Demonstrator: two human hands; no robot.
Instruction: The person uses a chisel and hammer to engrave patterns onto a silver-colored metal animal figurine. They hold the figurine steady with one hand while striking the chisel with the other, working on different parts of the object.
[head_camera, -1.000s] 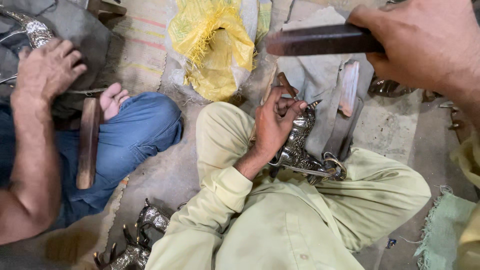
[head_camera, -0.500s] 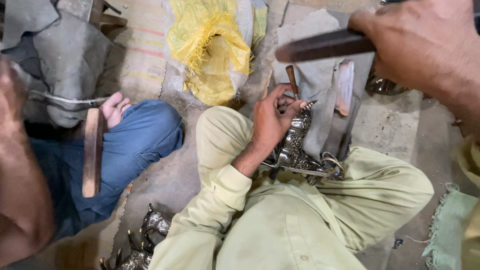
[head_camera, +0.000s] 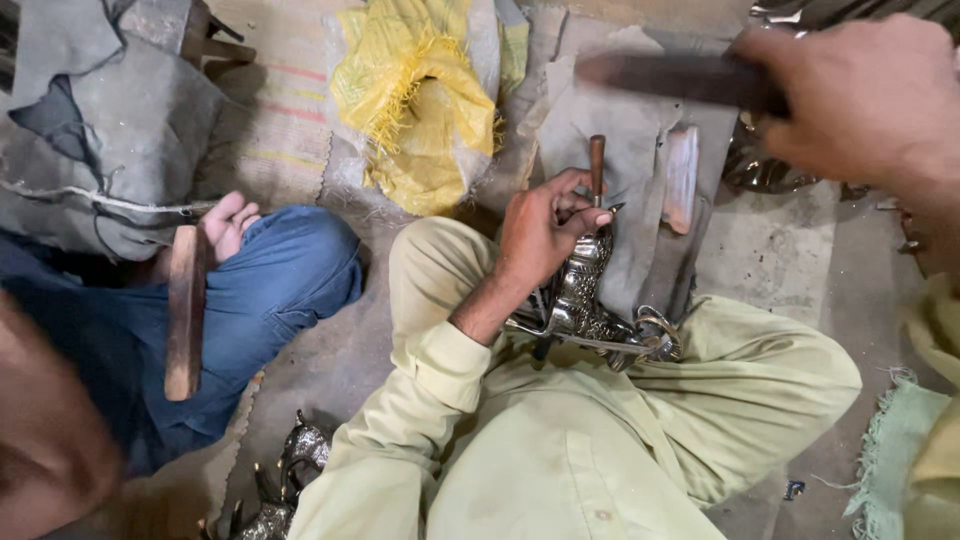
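A pale yellow-green shirt with a long sleeve (head_camera: 425, 400), its cuff folded back in a thick band below the bare forearm. Loose trousers (head_camera: 700, 400) of the same cloth (creased, faintly smudged) cover both bent legs. The left hand (head_camera: 540, 230) is bare, without rings; the right hand (head_camera: 860, 100) is bare too, blurred.
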